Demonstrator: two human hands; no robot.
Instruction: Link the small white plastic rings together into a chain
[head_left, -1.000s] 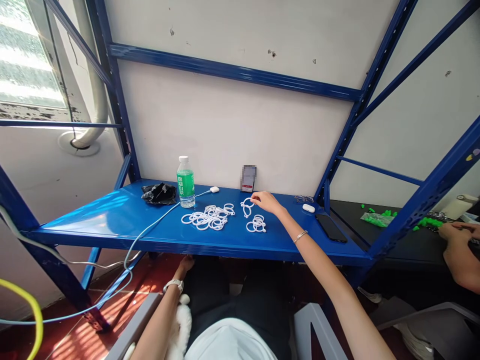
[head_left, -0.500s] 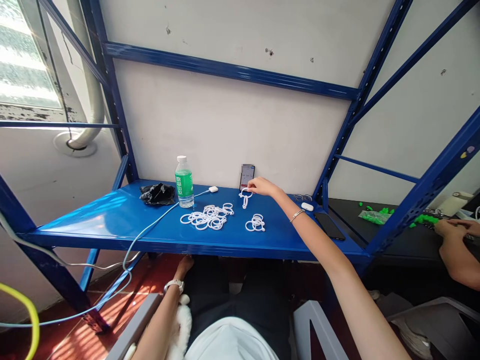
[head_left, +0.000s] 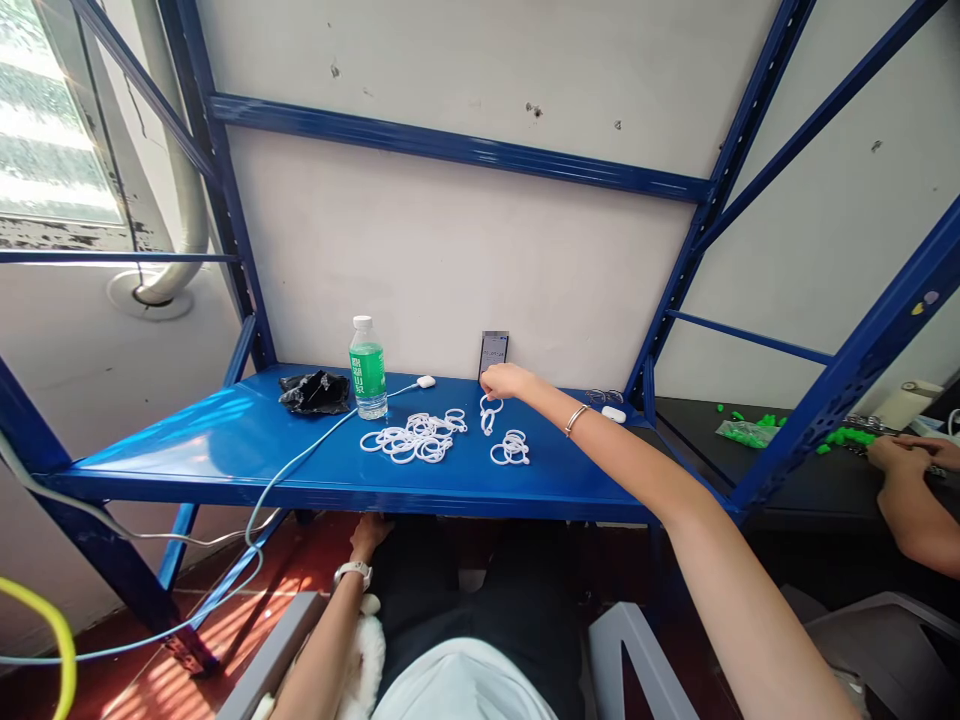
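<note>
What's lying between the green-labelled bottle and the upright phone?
In the head view, a white cable end lies on the blue table between the bottle and the phone.

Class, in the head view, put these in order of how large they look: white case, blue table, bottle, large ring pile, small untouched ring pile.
1. Blue table
2. Large ring pile and bottle: too close to rank, one wide, one tall
3. Small untouched ring pile
4. White case
</note>
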